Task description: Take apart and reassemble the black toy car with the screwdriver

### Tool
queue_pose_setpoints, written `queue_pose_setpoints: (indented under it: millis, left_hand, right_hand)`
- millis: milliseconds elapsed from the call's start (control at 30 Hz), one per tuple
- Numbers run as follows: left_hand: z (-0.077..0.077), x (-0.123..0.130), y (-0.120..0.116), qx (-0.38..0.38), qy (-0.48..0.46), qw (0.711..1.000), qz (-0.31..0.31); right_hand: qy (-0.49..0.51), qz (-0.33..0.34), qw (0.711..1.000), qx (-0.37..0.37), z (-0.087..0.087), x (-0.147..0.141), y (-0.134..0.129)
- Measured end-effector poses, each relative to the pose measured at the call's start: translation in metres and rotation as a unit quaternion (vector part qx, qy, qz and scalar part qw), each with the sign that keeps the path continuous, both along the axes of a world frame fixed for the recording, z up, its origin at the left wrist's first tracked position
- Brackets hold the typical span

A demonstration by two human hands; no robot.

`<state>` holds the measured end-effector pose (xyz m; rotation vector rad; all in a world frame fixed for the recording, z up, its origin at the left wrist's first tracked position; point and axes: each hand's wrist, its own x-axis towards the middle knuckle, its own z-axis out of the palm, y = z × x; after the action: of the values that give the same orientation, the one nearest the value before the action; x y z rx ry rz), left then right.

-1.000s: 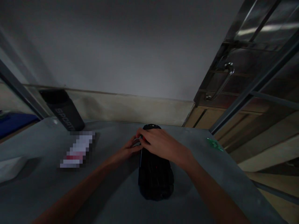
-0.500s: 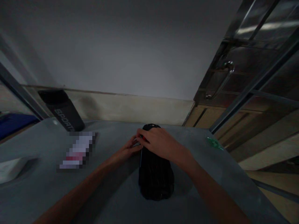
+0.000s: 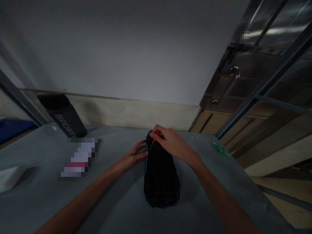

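Note:
A black toy car (image 3: 162, 175) lies upside down on the grey table, with its dark underside facing up. Pinched in the fingers of my right hand (image 3: 174, 143) is a small screwdriver (image 3: 156, 136) with a red handle. Its thin shaft slants down to the left over the far end of the car; where the tip meets the underside is too dark to make out. Against the car's left side rest the fingers of my left hand (image 3: 134, 154), spread and not wrapped round it.
A dark bottle marked SPORT (image 3: 65, 115) stands at the back left, near a blurred-out flat item (image 3: 79, 157). A white object (image 3: 11, 178) lies at the left edge, a green crinkled piece (image 3: 221, 149) at the right. The wall (image 3: 136, 113) borders the table's back.
My right hand has risen a little, and more of the red screwdriver shows. My left fingers have come away from the right ones and rest at the car's side.

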<state>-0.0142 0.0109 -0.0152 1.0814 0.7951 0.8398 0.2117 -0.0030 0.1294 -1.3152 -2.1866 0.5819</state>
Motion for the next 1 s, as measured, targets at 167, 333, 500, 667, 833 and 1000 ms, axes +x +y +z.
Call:
queue_pose_setpoints:
  millis: [167, 333, 500, 667, 833, 1000]
  left_hand:
    - [0.005, -0.004, 0.0, 0.02, 0.061, 0.998, -0.005]
    - [0.012, -0.003, -0.001, 0.045, 0.106, 0.993, 0.005]
    - [0.019, -0.002, -0.003, 0.065, 0.121, 0.991, -0.002]
    - [0.013, -0.003, 0.0, 0.057, 0.117, 0.991, 0.001]
    - [0.014, -0.003, 0.0, 0.047, 0.101, 0.994, -0.01]
    - [0.021, -0.007, 0.002, 0.056, 0.122, 0.991, -0.006]
  right_hand:
    - [-0.01, -0.12, 0.993, 0.013, -0.042, 0.073, 0.005]
    - [-0.184, -0.094, 0.974, -0.097, -0.095, 0.101, -0.003]
    - [-0.218, -0.14, 0.963, -0.077, -0.113, 0.091, -0.006]
    - [-0.231, -0.154, 0.959, -0.063, -0.115, 0.089, -0.01]
    - [-0.236, -0.164, 0.956, -0.056, -0.115, 0.088, -0.01]
    - [-0.229, -0.169, 0.957, -0.053, -0.114, 0.087, -0.007]
